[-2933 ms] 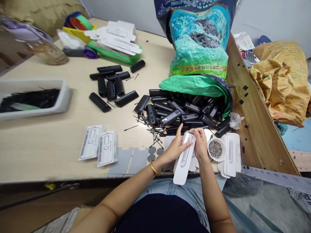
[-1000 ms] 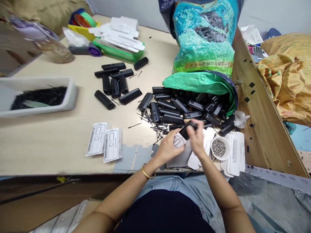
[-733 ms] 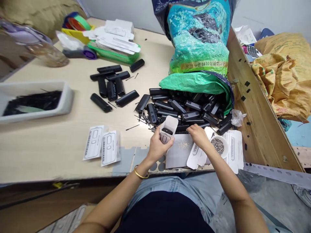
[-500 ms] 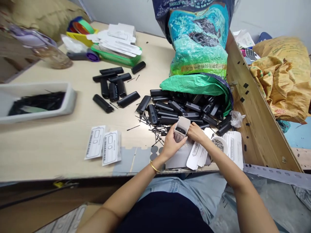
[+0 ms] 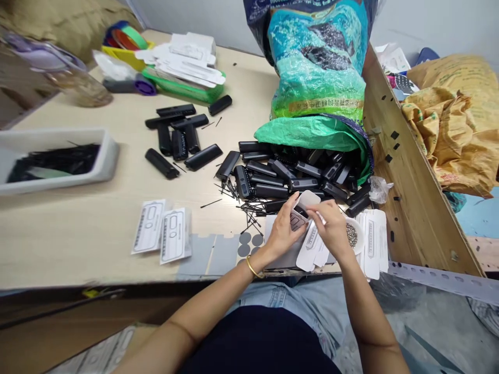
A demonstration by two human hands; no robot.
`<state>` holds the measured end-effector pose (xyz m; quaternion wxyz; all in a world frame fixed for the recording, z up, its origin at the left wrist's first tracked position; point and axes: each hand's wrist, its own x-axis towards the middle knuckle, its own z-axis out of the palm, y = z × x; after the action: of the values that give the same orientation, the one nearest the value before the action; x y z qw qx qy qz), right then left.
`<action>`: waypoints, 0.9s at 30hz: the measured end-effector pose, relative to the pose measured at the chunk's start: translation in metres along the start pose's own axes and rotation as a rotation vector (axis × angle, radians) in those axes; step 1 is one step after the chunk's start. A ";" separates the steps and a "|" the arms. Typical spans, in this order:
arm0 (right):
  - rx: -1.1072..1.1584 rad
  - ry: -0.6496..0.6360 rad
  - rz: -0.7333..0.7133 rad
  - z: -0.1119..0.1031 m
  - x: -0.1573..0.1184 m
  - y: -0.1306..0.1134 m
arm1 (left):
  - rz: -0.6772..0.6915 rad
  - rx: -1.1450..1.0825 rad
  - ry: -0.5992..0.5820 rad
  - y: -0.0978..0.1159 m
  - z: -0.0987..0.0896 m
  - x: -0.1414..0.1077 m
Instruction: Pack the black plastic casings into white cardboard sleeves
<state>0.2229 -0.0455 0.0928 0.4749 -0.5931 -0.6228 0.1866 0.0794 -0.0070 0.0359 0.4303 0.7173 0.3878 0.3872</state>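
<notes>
My left hand [image 5: 281, 232] is wrapped round a small white printed carton [image 5: 310, 198], whose top flap stands up. Something black shows inside its open mouth. The fingers of my right hand [image 5: 331, 224] are pinched together at that mouth; whatever they hold is hidden. Under my hands lie flat white cartons [image 5: 310, 248], and a white bowl of small metal parts [image 5: 353, 235] sits just right of my right wrist. Beyond the carton, black oblong cases [image 5: 271, 191] lie heaped with thin black sticks [image 5: 252, 213] scattered near them.
A blue-green sack [image 5: 319, 78] spills the cases at the back. Two filled printed cartons [image 5: 174, 236] lie left of grey sheets and round grey pads [image 5: 244, 238]. A white tray [image 5: 111, 156] of black sticks stands left; a wooden board [image 5: 413, 171] edges the right side.
My right hand has come from behind the carton to its open mouth, with the wrist turned more upright. My left hand and the carton have shifted slightly right.
</notes>
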 end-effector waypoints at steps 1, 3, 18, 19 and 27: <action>-0.016 -0.032 0.004 0.003 -0.002 0.002 | 0.007 -0.004 0.001 0.000 0.000 -0.001; 0.031 0.059 0.097 0.012 -0.003 0.010 | 0.008 -0.020 -0.017 -0.002 0.001 -0.003; 0.020 0.318 0.004 0.060 -0.034 0.015 | -0.117 -0.270 -0.130 0.004 0.008 -0.012; -0.008 0.312 -0.041 0.060 -0.037 0.018 | -0.108 -0.274 -0.129 0.005 0.009 -0.013; 0.038 0.169 -0.013 0.065 -0.055 0.027 | -0.374 0.143 -0.066 0.004 -0.037 -0.020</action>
<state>0.1768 -0.0683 0.0192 0.5379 -0.5937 -0.5808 0.1445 0.0392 -0.0140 0.0478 0.4550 0.6738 0.5266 0.2483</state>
